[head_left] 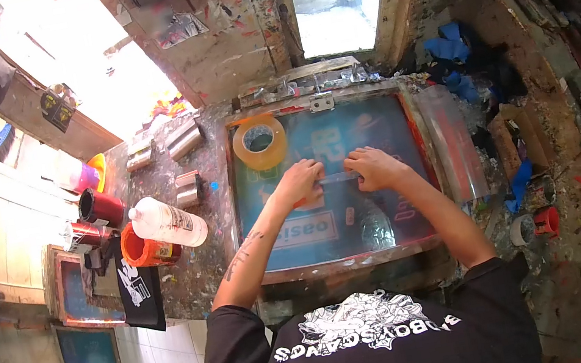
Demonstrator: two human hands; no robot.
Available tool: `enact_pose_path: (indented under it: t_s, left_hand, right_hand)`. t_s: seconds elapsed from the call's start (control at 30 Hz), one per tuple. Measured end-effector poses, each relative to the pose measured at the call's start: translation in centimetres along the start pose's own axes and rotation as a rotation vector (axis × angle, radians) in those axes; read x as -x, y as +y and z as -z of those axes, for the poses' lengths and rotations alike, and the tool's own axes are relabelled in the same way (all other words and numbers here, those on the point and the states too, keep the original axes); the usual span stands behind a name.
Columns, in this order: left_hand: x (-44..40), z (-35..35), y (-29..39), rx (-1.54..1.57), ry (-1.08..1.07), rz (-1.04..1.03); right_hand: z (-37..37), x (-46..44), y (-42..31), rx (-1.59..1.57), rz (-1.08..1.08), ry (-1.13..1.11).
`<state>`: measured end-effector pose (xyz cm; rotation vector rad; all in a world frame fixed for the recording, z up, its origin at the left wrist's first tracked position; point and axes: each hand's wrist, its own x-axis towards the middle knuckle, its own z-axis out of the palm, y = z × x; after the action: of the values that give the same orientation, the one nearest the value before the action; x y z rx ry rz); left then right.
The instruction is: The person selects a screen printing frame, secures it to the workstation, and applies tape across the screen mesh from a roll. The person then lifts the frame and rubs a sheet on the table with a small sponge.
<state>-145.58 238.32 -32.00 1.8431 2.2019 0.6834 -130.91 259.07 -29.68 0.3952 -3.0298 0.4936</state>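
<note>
A framed printing screen [295, 254] with a blue-green mesh lies in front of me, with pale designs and the word "oasis" on it. Over its middle, my left hand [300, 184] and my right hand [374, 167] are both closed on the ends of a short strip of clear tape [338, 177], stretched between them. A large roll of clear yellowish tape [259, 143] rests on the screen's upper left part, beyond my left hand. A metal hinge clamp [322, 102] sits at the frame's far edge.
Left of the screen are a white bottle [168, 222], an orange tub [150, 245], a red can [101, 207] and several squeegee-like blocks [189, 188]. A black printed cloth [140, 283] hangs at the left edge. Blue rags [446, 48] and a red cup [546, 222] are at right.
</note>
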Motion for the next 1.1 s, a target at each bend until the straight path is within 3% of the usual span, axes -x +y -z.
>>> enact_pose_path:
  t_s: [0.17, 0.23, 0.33, 0.47, 0.53, 0.57, 0.67, 0.73, 0.8, 0.87, 0.93, 0.97, 1.0, 1.07, 1.1]
  left_hand:
    - [2.2, 1.0, 0.4, -0.072, -0.088, 0.041]
    - [3.3, 1.1, 1.1, -0.198, -0.002, -0.153]
    - [5.3, 1.1, 1.5, -0.293, 0.092, -0.19]
    - [6.4, 3.7, 0.8, -0.144, -0.041, -0.057]
    - [5.4, 5.4, -0.4, -0.203, 0.267, 0.047]
    - [4.4, 5.7, -0.7, -0.207, 0.494, 0.063]
    - [2.2, 7.6, -1.5, -0.357, 0.634, 0.194]
    - [2.0, 7.0, -4.2, -0.41, 0.537, 0.202]
    - [2.5, 6.2, -6.4, -0.492, 0.183, 0.162]
    - [3.0, 6.8, -7.5, -0.453, 0.207, 0.07]
    - [3.8, 9.3, -4.6, -0.261, 0.056, 0.13]
    - [4.6, 10.8, -2.5, -0.144, 0.04, 0.121]
    - [5.6, 12.2, -0.1, -0.084, 0.024, 0.171]
    - [6.7, 15.6, 4.9, 0.165, -0.145, 0.289]
    - [7.1, 16.8, 6.8, 0.17, -0.15, 0.297]
  right_hand:
    - [-1.0, 1.2, 0.9, 0.011, -0.102, -0.13]
    - [-1.4, 1.6, 0.3, 0.113, -0.028, -0.025]
    - [1.6, 2.7, -2.8, 0.166, -0.128, -0.123]
    - [2.5, -0.2, -2.5, 0.19, -0.225, -0.181]
    - [1.1, -4.4, -0.5, 0.183, -0.185, 0.289]
    - [0.5, -6.8, 0.3, 0.223, -0.143, 0.346]
    - [-0.4, -13.9, 0.9, 0.281, -0.049, 0.381]
    - [-0.1, -16.3, 1.3, 0.29, 0.001, 0.35]
    - [0.0, -17.3, 1.6, 0.098, 0.039, 0.163]
    - [0.1, -16.5, 1.9, 0.017, 0.025, 0.198]
    - [-0.5, -15.4, 1.9, -0.4, 0.051, 0.109]
    - [0.4, -13.8, 0.5, -0.486, 0.094, 0.251]
    - [1.2, -12.1, -1.0, -0.497, 0.093, 0.234]
    - [3.0, -8.6, -3.7, -1.034, -0.134, 0.063]
    - [4.2, -6.5, -5.0, -1.157, -0.177, -0.005]
